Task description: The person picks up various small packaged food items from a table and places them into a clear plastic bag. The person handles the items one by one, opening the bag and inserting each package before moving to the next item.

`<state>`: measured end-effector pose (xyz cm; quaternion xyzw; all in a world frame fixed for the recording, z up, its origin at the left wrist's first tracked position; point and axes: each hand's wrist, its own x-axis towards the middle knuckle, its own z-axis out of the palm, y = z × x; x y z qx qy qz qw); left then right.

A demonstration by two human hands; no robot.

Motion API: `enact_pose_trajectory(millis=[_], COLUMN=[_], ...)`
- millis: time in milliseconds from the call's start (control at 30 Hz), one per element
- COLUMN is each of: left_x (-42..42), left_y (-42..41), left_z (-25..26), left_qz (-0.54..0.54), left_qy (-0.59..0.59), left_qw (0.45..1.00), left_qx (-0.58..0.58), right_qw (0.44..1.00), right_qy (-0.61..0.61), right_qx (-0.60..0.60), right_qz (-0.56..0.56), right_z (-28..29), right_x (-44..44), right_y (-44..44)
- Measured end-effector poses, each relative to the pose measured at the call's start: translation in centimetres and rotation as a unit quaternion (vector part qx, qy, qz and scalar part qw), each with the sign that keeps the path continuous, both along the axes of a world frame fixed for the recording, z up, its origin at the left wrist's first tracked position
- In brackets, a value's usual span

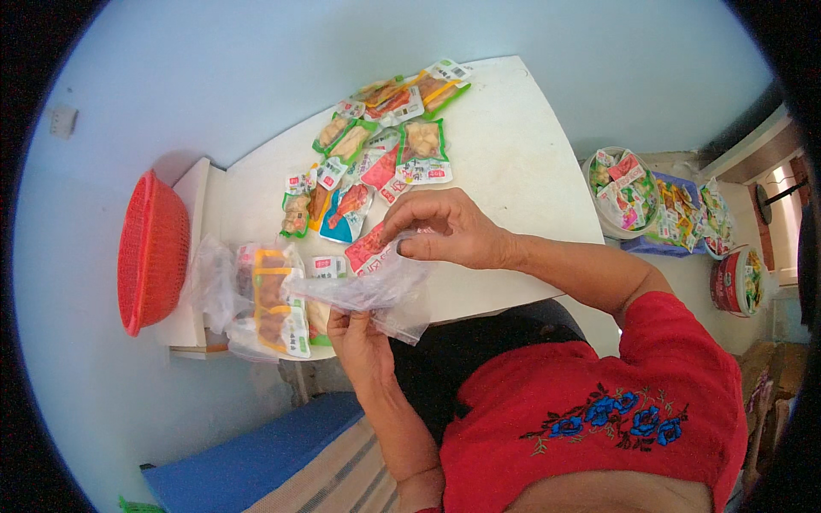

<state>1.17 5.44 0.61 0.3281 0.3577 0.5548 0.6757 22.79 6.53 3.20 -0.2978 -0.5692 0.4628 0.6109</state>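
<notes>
My left hand (360,340) holds the lower side of a clear plastic bag (391,298) between thumb and fingers. At the bag's upper edge is my right hand (449,234), its thumb and fingers curled close together; the camera does not settle whether they pinch the plastic. A red and white food packet (365,251) lies partly under the bag. Left of my hands, a vacuum-sealed food packet with a yellow border (274,301) lies on crumpled clear plastic bags (215,282). More sealed food packets (423,144) are spread over the white table (513,167).
A red plastic basket (154,253) stands at the left against the wall. On the floor at the right are a white bucket (619,192), a blue crate (673,247) and a red bucket (728,282), all holding packets. A blue-edged mat (256,449) lies below the table.
</notes>
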Motion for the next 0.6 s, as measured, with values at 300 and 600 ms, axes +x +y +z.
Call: enact_pose_trajectory(millis=[300,600], left_x=[-3.1,-4.2], left_y=[-1.6,-1.5], left_z=[1.0,1.5], left_qz=[0.155,0.243], left_qy=[0.072,0.103], left_qw=[0.984,0.963], left_qx=[0.059,0.056], right_qw=[0.979,0.933], right_qy=[-0.099,-0.308], right_qx=[-0.045,0.184], right_qz=[-0.171,0.027], right_z=[0.1,0.8], right_x=[0.2,1.2], right_y=[0.0,0.1])
